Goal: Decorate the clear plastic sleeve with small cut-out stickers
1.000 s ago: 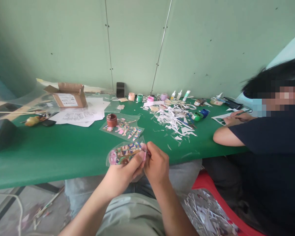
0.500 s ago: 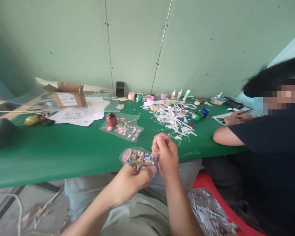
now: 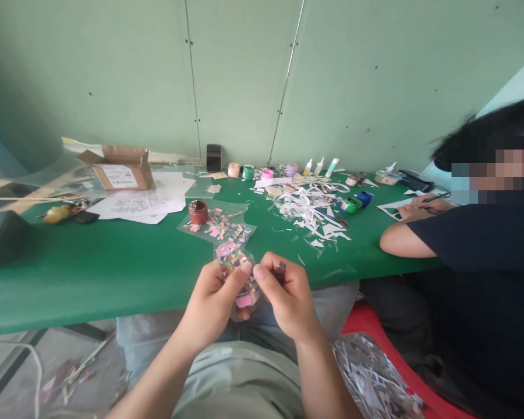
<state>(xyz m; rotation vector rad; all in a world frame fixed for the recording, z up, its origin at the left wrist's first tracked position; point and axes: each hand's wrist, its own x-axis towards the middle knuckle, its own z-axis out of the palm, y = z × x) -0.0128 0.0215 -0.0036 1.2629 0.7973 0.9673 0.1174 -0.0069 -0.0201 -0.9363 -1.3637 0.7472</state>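
Note:
My left hand [image 3: 216,299] is closed on a clear plastic sheet [image 3: 232,254] painted in pink, blue, green and brown patches, with the thumb pressed on its face. My right hand [image 3: 290,297] meets the sheet's right edge with thumb and curled fingers. A small dark object with a metal end [image 3: 280,267] juts out of its curled fingers; most of it is hidden, so its kind is unclear. Just beyond the hands lies another painted clear sheet [image 3: 244,216], with an open jar of brown paint [image 3: 198,212] standing on it.
White paper scraps [image 3: 308,209] are heaped at centre right, near green and blue paint pots [image 3: 351,203]. Paint jars, glue bottles [image 3: 318,167] and a phone [image 3: 213,158] line the wall. A cardboard box [image 3: 122,169] stands on the left. A co-worker [image 3: 475,250] sits on the right.
My left hand has turned the painted sheet more upright, moving slightly left. My right hand has come down and left against the sheet's edge.

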